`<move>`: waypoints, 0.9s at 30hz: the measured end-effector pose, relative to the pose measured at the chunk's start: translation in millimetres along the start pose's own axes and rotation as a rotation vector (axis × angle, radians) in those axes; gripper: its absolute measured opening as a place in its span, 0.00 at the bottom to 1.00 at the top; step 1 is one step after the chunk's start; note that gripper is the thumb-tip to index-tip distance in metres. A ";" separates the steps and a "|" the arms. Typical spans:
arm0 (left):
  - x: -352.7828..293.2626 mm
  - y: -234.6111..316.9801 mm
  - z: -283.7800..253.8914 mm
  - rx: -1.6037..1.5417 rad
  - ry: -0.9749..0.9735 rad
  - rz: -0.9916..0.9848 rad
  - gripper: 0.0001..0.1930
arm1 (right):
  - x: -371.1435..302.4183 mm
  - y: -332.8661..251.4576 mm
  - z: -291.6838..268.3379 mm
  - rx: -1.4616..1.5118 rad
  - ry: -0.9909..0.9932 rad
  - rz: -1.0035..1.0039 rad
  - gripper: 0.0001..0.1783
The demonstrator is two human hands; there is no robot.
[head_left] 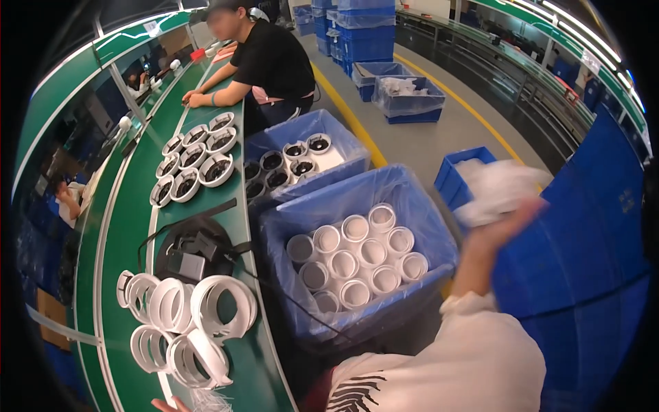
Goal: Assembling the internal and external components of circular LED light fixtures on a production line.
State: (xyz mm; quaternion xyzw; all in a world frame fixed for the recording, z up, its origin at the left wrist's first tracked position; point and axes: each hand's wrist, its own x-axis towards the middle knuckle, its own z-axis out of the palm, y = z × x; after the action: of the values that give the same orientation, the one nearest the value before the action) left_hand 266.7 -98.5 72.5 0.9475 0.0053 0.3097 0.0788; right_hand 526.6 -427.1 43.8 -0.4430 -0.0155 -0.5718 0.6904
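Observation:
My right arm reaches out to the right, and my right hand [508, 223] is blurred by motion. In its grip is a crumpled translucent plastic bag [504, 189], above and beside a small blue bin [453, 180]. Only some fingertips of my left hand [170, 405] show at the bottom edge, spread apart. Next to them lies a whitish, stringy bundle [209, 399], partly cut off. Just beyond it on the green conveyor table [250, 357] stand several white plastic rings [195, 364], some leaning on each other.
A lined blue crate [439, 264] holds several white cylindrical parts. Behind it, another blue crate [343, 127] contains white rings with black insides. Similar parts [184, 185] and a black bag [189, 250] lie on the table. A co-worker [274, 65] leans on it farther along.

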 end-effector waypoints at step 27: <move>-48.5 -14.0 -93.1 0.335 0.069 -0.087 0.38 | -206.5 -111.6 44.1 1.222 -1.570 0.340 0.07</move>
State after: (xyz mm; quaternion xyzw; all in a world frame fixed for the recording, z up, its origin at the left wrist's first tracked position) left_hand 173.3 -73.9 116.0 0.9351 0.1003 0.3331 -0.0674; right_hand 387.0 -234.0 27.8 -0.2607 -0.6926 0.0934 0.6660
